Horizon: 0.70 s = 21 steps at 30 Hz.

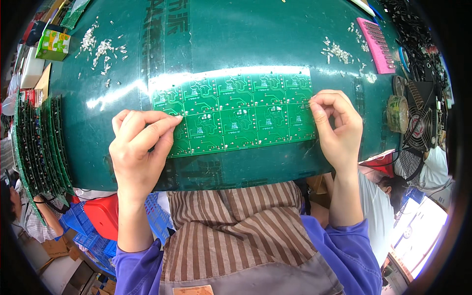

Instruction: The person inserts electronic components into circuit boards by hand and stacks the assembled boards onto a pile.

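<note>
A green circuit board panel, divided into several repeated sections, lies flat on the dark green table. Over its left part, my left hand is closed in a pinch, its fingertips touching or just above the board. My right hand pinches at the panel's right edge, thumb against forefinger. Whatever is between the fingertips of either hand is too small to make out. Small clear parts with thin metal leads lie loose in a left pile and a right pile, both beyond the board.
Upright green circuit boards stand stacked at the left edge. A green and yellow carton is at the far left. On the right are a pink foam block with rows of parts, a tape roll and a fan. Other people sit nearby.
</note>
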Each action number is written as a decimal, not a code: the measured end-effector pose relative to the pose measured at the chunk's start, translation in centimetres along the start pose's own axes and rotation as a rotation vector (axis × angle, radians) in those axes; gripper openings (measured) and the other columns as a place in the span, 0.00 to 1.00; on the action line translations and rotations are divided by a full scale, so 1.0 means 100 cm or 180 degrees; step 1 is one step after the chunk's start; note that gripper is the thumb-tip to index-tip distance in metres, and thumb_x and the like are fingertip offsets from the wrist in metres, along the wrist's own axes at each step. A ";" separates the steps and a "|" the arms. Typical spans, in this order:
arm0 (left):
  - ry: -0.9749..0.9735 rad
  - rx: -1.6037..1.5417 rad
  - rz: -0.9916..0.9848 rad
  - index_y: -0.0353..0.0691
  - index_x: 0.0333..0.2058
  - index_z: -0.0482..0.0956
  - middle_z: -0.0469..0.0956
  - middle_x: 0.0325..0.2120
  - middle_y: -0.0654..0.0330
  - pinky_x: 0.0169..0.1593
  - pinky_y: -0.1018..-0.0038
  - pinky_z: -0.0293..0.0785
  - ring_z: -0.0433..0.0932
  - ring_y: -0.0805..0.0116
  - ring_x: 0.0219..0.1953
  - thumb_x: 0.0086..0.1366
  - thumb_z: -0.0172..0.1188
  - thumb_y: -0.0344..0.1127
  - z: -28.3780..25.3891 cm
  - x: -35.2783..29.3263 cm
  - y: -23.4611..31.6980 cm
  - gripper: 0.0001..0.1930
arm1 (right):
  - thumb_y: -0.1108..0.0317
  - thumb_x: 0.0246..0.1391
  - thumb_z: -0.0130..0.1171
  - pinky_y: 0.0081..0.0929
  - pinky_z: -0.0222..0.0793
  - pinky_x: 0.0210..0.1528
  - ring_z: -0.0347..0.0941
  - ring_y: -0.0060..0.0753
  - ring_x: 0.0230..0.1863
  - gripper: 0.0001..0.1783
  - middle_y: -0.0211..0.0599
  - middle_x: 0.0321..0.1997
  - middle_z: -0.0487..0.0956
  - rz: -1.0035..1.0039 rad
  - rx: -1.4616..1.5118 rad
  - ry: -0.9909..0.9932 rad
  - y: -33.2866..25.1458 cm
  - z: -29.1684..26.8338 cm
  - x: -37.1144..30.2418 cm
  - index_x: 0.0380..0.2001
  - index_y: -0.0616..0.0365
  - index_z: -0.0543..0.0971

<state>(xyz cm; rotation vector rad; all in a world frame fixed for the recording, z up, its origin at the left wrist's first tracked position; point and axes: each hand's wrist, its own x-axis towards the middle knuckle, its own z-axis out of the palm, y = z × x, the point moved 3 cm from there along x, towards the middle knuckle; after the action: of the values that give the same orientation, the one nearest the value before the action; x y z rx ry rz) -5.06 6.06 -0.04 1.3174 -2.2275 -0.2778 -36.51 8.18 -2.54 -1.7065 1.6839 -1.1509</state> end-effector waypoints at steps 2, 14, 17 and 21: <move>0.0019 0.0009 0.0005 0.43 0.36 0.87 0.83 0.31 0.65 0.49 0.68 0.68 0.79 0.69 0.33 0.54 0.69 0.22 -0.002 -0.001 0.001 0.11 | 0.81 0.54 0.64 0.19 0.67 0.33 0.70 0.21 0.29 0.03 0.34 0.35 0.82 -0.0017 0.0007 -0.0009 0.000 0.002 0.000 0.32 0.65 0.81; 0.0302 -0.0486 -0.0315 0.41 0.37 0.86 0.83 0.27 0.61 0.43 0.72 0.74 0.82 0.66 0.31 0.52 0.70 0.21 0.003 0.000 -0.005 0.13 | 0.83 0.53 0.63 0.25 0.73 0.33 0.77 0.34 0.35 0.06 0.40 0.36 0.80 -0.0484 -0.0954 -0.0054 -0.021 0.003 0.002 0.33 0.63 0.80; 0.0303 -0.0506 -0.0281 0.41 0.36 0.85 0.84 0.28 0.61 0.43 0.72 0.75 0.82 0.66 0.31 0.52 0.70 0.21 0.003 0.000 -0.006 0.12 | 0.83 0.55 0.62 0.25 0.73 0.33 0.77 0.34 0.35 0.05 0.40 0.36 0.80 -0.0479 -0.0863 -0.0109 -0.018 -0.001 0.001 0.33 0.63 0.79; 0.0300 -0.0532 -0.0249 0.41 0.34 0.85 0.84 0.29 0.61 0.42 0.72 0.75 0.82 0.65 0.32 0.52 0.69 0.21 0.003 -0.002 -0.007 0.11 | 0.82 0.55 0.63 0.26 0.74 0.35 0.78 0.34 0.36 0.04 0.39 0.36 0.80 -0.0446 -0.0819 -0.0105 -0.018 0.002 -0.001 0.33 0.63 0.80</move>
<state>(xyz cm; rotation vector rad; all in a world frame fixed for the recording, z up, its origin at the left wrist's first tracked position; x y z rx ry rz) -4.61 5.86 -0.65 1.3016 -2.0308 -0.4129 -35.36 8.49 -1.20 -2.0164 1.7786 -0.9934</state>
